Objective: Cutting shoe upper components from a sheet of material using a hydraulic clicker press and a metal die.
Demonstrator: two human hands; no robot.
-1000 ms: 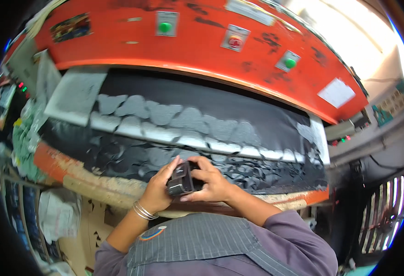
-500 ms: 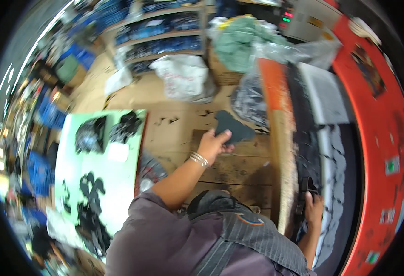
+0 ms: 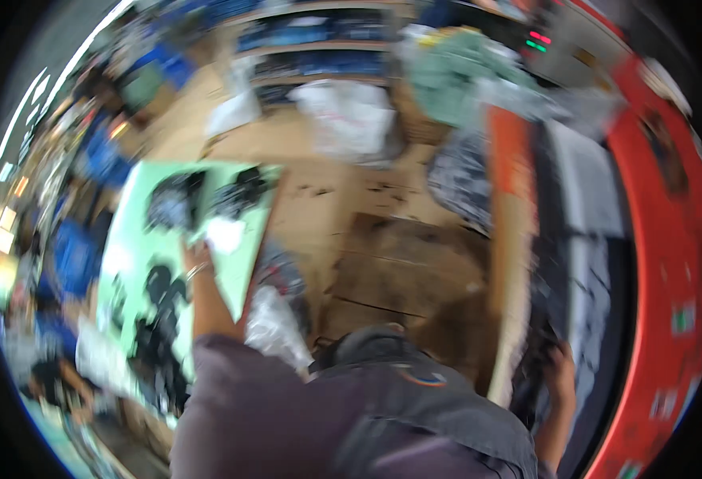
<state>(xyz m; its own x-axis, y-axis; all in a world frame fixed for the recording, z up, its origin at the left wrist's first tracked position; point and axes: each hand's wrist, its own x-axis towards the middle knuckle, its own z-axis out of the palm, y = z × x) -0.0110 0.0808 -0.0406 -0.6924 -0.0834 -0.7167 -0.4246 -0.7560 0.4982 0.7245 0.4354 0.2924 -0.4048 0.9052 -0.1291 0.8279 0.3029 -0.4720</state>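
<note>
My left hand (image 3: 195, 254) reaches over the pale green table (image 3: 243, 279), close to a black plastic-wrapped bundle (image 3: 174, 201) and a small white sheet (image 3: 225, 235). Motion smears its fingers, and no dark flat piece can be made out in them. On the right, my right hand (image 3: 559, 369) is at the dark strip beside the long bed, its fingers closed at a black frame-like tool (image 3: 539, 345), which is blurred. Several black cut pieces (image 3: 158, 339) lie on the table, next to my left forearm.
A red machine body (image 3: 664, 263) runs down the right side. A wooden ledge (image 3: 509, 303) edges the bed. Clear plastic bags (image 3: 275, 323) stand beside the table. A white sack (image 3: 347, 116) and green bundle (image 3: 467, 76) sit farther back. Another person (image 3: 62, 383) is at lower left.
My left hand has swung left from above the floor to the table; the dark flat piece it held no longer shows in it. My right hand stays by the black tool. The view has shifted.
</note>
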